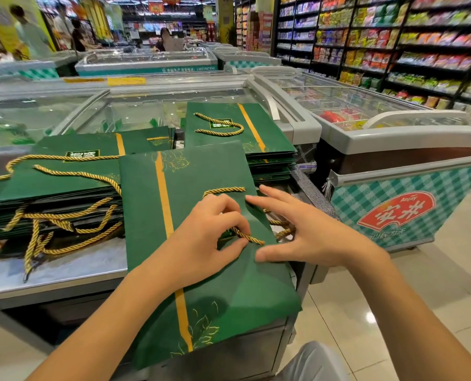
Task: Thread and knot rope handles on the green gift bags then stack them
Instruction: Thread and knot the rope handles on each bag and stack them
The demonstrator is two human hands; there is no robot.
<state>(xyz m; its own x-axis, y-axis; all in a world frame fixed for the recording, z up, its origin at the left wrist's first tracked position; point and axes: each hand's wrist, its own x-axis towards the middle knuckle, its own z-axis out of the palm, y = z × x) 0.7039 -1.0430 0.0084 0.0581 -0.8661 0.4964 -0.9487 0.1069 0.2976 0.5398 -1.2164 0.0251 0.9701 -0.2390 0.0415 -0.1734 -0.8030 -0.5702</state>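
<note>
At the left of the frame a stack (53, 185) of flat green bags lies on a steel top (78, 268), with gold ropes (64, 229) trailing down its near side. Behind it a freezer (119, 111) holds goods under a glass lid; they are too blurred to name.

In the centre one bag (198, 292) lies flat, its near end hanging over the top's edge. A rope (223, 190) shows as a short loop on its face. The left hand (209, 237) rests on this bag, thumb and forefinger pinching the rope's end and the other fingers curled. Just beside it the right hand (305, 232) is spread wide and holds nothing: fingers straight, thumb tip on the bag, the rest reaching over the bag's right edge.

Behind, at upper centre, a second stack (270, 149) carries a looped handle on its top bag. To the right a checked freezer (393, 204) holds red and yellow packs (336, 118) under glass. At upper right, shelves (393, 37) are filled with snack packets.
</note>
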